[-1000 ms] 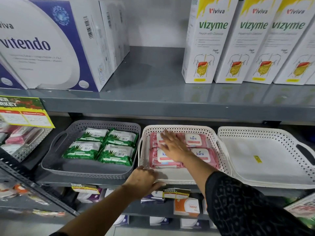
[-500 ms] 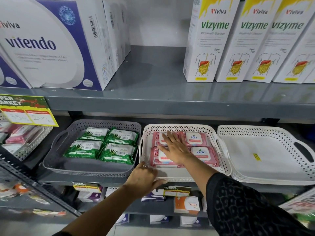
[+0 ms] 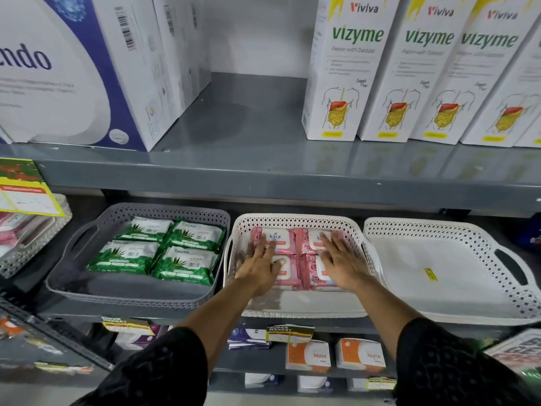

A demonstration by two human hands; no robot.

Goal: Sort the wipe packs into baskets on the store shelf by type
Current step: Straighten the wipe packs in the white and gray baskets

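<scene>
Pressing flat, both hands rest on the pink wipe packs point(image 3: 295, 256) in the white basket point(image 3: 295, 303) at frame centre. Left hand point(image 3: 259, 266) and right hand point(image 3: 341, 265) lie palm-down, fingers spread, grasping nothing (likely squaring the four packs into a tidy block). Green wipe packs point(image 3: 158, 250) fill the grey basket point(image 3: 87, 285) at centre left; the white basket at right point(image 3: 456, 288) sits empty, suggesting sorting is nearly complete.
</scene>
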